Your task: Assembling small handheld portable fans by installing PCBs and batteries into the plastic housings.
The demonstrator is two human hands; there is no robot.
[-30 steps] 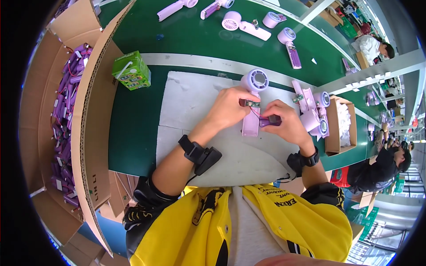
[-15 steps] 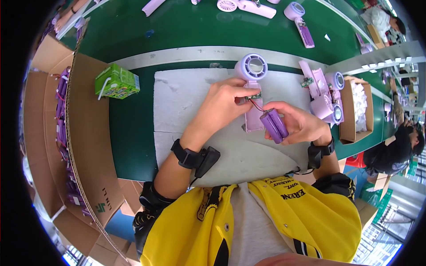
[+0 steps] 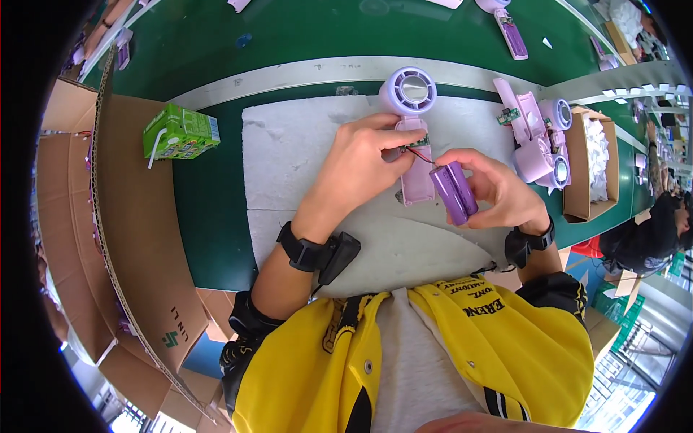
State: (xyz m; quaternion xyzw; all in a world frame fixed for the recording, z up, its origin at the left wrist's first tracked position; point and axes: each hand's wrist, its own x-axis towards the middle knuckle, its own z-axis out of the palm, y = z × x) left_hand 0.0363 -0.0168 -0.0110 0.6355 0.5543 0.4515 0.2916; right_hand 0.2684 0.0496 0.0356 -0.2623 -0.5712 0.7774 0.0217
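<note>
A large cardboard carton (image 3: 137, 238) stands open at the far left, purple parts just visible in it, with a green drink carton (image 3: 179, 133) beside it on the green bench (image 3: 303, 36). On the white foam mat (image 3: 303, 166), the left hand (image 3: 357, 169) pinches the small circuit board at the neck of a lilac handheld fan (image 3: 411, 123). The right hand (image 3: 498, 191) has lifted the purple battery pack (image 3: 453, 193) clear of the fan's handle within the last second, its red lead now stretched taut between them, which suggests wiring work is under way. Further right, a small cardboard box (image 3: 588, 169) holds white packing.
</note>
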